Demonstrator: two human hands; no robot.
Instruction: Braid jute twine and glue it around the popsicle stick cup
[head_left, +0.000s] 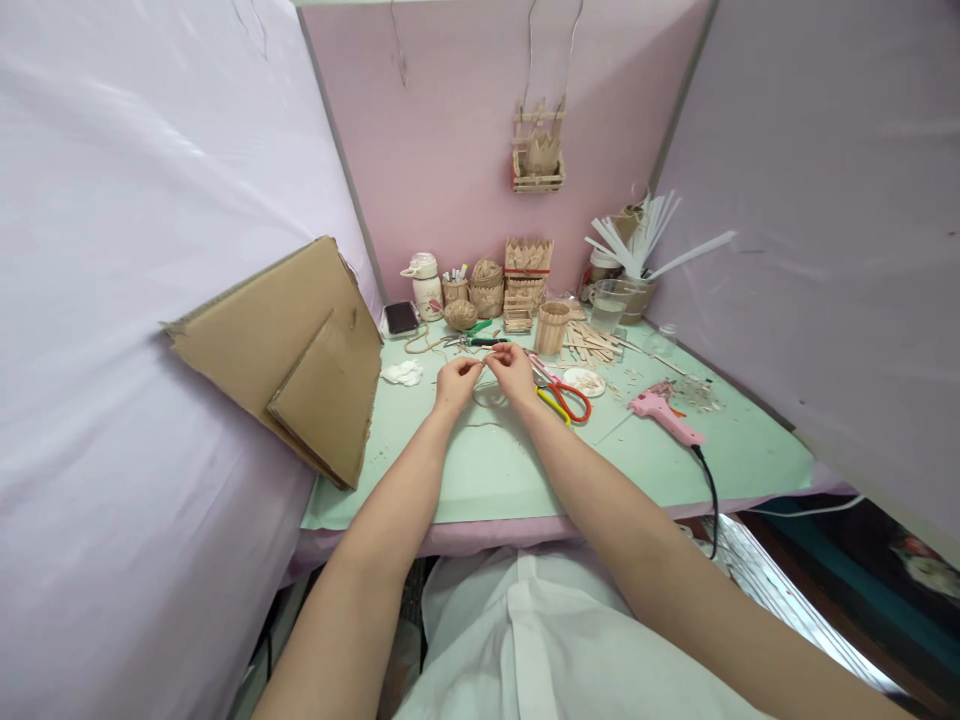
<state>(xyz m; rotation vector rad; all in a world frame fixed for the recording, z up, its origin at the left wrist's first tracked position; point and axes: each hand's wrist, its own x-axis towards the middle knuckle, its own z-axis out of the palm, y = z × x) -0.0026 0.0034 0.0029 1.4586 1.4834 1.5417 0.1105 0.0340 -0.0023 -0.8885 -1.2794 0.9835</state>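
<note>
My left hand (454, 383) and my right hand (513, 368) meet over the middle of the green table (480, 470), fingers pinched together on a thin length of jute twine (489, 398) that loops down onto the table between them. A ball of the same twine (460, 315) lies farther back. Just right of my right hand lie red-handled scissors (564, 392) and a yellow-handled tool (551, 403).
Cardboard sheets (300, 350) lean at the left. A pink glue gun (666, 415) with a black cord lies at the right. At the back stand a phone (400, 318), stick-built holders (525, 280), a stick cup (553, 328), loose craft sticks (592, 345), green-handled pliers (472, 340), a glass (609, 303).
</note>
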